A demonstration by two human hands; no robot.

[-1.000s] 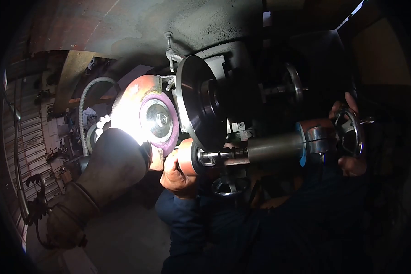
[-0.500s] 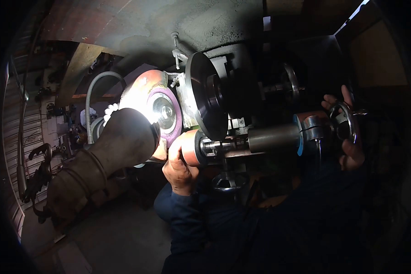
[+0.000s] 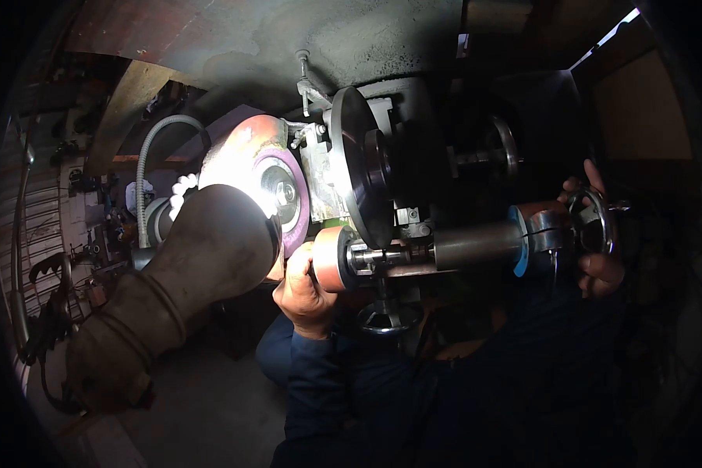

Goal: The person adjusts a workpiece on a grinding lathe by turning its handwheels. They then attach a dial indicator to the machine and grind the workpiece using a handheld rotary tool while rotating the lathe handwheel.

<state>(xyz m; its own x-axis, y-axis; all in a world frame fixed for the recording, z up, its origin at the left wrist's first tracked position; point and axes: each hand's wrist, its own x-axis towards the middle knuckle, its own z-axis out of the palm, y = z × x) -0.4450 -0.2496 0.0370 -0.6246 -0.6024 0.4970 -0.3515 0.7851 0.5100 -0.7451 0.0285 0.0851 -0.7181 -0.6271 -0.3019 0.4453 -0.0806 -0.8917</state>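
Note:
My left hand point(image 3: 303, 296) has its fingers curled at the left end of an orange drum point(image 3: 332, 260), thumb against it. On the right, my right hand point(image 3: 600, 269) is at a chrome handwheel point(image 3: 597, 224), with one finger stretched upward and the others around the rim. A metal cylinder point(image 3: 478, 246) with a blue-edged collar lies between drum and handwheel. Above the drum stands a large dark disc point(image 3: 363, 168). To its left is a purple grinding wheel point(image 3: 295, 199) in a red guard point(image 3: 249, 136), apart from the disc.
A wide brown duct point(image 3: 207, 242) reaches up to the grinding wheel, beside a bright light glare. Another handwheel point(image 3: 390, 318) sits below the drum, and one more point(image 3: 505, 146) stands at the upper right. A grey flexible hose point(image 3: 144, 168) curves at the left.
The dark disc has shifted right, away from the purple wheel, and the gap between them is wider. The orange drum and my left hand have moved slightly right. The camera view has shifted a little.

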